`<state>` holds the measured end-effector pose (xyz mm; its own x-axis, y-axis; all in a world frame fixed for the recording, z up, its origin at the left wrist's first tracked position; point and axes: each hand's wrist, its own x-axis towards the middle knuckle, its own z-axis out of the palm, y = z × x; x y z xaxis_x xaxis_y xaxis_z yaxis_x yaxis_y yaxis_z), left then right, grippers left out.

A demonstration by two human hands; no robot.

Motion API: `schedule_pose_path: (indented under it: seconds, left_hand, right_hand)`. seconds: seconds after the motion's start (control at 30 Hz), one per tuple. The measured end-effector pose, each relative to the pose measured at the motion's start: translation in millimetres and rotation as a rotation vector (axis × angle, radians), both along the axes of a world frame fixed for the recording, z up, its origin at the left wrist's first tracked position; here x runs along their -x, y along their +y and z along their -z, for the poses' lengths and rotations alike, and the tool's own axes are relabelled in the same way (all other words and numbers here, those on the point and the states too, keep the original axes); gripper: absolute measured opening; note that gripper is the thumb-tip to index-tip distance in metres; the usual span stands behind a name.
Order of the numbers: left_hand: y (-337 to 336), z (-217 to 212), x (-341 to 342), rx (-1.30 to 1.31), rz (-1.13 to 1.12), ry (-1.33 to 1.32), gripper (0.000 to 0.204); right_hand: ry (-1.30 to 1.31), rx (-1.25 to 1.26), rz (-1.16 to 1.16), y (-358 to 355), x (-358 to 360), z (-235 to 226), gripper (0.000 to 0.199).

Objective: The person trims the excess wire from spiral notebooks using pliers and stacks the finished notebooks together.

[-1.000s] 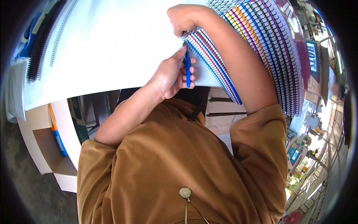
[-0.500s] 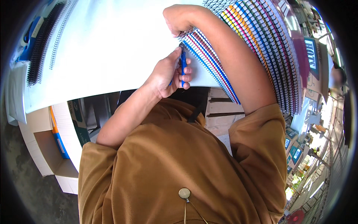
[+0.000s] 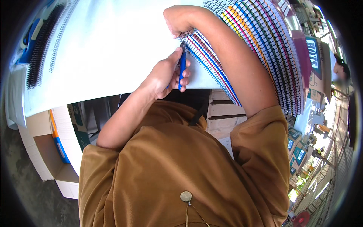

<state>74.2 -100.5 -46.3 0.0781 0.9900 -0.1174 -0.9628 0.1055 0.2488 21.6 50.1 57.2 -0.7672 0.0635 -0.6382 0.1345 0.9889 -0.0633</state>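
Note:
My left hand [image 3: 166, 75] is wrapped round blue-handled cutting pliers [image 3: 182, 70]. Their dark jaws point away from me, at the near ends of several coil bindings. Bent in from the right, my right hand [image 3: 179, 22] is closed over a dark wire coil [image 3: 186, 34], just beyond the jaws; its fingertips are mostly hidden. A stack of spiral-bound books [image 3: 215, 62] fans out below my right forearm, with blue, red, brown and white stripes along the spines. More coil-bound books [image 3: 264, 49] in yellow, orange, blue and green lie to the right of that arm.
A white tabletop [image 3: 102, 49] lies before me. Black coils [image 3: 43, 49] and a thin loose coil [image 3: 60, 34] rest at its left, near a blue object [image 3: 33, 39]. An open cardboard box [image 3: 47, 151] stands low at the left; printed cartons [image 3: 315, 64] stand at the right.
The pliers and my left hand have shifted slightly left, with the handles tilting a little. My right hand stays at the coil with hardly any movement.

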Motion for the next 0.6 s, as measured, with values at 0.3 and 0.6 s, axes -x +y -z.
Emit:
schedule_pose_path:
  seconds: [0.3,0.6]
  left_hand:
    - [6,-43,-2,0.338,-0.013,0.322,0.054]
    - [4,-44,-4,0.331,-0.008,0.340,0.056]
  right_hand:
    - [-0.012,0.023,-0.017,4,1,0,0.021]
    - [0.069,0.091,-0.029,9,-1,7,0.012]
